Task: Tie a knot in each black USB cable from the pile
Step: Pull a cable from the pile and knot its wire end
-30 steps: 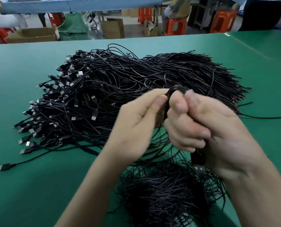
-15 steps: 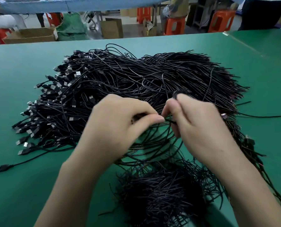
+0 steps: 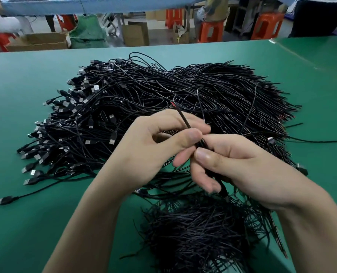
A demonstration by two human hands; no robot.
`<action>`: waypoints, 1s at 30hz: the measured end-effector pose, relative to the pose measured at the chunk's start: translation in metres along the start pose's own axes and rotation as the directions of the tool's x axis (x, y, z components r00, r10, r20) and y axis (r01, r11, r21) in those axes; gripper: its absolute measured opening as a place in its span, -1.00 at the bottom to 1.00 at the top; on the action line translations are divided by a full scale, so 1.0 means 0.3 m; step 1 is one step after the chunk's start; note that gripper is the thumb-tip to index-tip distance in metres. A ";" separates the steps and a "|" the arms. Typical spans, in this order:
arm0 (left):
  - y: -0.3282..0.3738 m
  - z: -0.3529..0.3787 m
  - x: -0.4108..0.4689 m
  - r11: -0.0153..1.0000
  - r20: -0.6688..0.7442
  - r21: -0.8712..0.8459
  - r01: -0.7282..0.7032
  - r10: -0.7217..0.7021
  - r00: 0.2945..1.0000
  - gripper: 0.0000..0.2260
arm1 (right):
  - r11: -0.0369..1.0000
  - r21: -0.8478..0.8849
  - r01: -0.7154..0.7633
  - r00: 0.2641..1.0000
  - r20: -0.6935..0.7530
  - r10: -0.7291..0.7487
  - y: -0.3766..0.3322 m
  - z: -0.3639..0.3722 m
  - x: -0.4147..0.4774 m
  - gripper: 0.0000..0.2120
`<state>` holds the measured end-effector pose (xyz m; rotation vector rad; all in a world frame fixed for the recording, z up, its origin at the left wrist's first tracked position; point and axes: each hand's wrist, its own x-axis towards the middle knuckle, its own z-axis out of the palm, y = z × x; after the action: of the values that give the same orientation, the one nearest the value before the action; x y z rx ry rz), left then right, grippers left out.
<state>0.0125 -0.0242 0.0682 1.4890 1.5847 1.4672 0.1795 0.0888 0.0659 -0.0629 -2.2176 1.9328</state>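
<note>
Left hand (image 3: 154, 146) pinches the cable (image 3: 184, 120) near its stripped end; right hand (image 3: 248, 170) grips it just below. Close together, I judge, to control the knot.

I note a green work table (image 3: 45, 223) in the near field. Beyond its far edge: grey floor (image 3: 156, 37), orange stools (image 3: 211, 31), an open cardboard box (image 3: 39, 41) at left, an upright carton (image 3: 136, 33) at centre, a green sack (image 3: 88, 34) between them, a blue-covered bench (image 3: 96, 4) above.
</note>
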 end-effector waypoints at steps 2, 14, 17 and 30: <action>0.002 0.001 -0.002 1.000 -0.014 -0.021 0.002 -0.002 1.000 -0.80 | 0.998 0.059 -0.018 1.000 0.019 0.017 0.002 0.002 0.003 -0.71; -0.004 0.012 0.006 0.997 -0.347 0.048 -0.067 0.079 0.935 -0.85 | 0.964 0.255 0.079 0.935 -0.354 0.017 0.029 0.061 0.054 -0.86; -0.007 0.010 0.004 0.994 -0.359 0.056 -0.091 0.105 0.927 -0.87 | 1.000 0.017 -0.004 0.885 -0.465 0.011 0.036 0.056 0.052 -0.77; -0.019 0.068 0.014 0.998 -0.424 -0.042 0.044 -0.058 0.904 -0.73 | 0.945 -0.292 -0.147 0.896 -0.444 0.002 0.032 0.103 0.064 -0.68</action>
<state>0.0275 -0.0123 0.0586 1.1467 1.8179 1.8709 0.1543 0.0633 0.0548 -0.5825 -2.2014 1.3876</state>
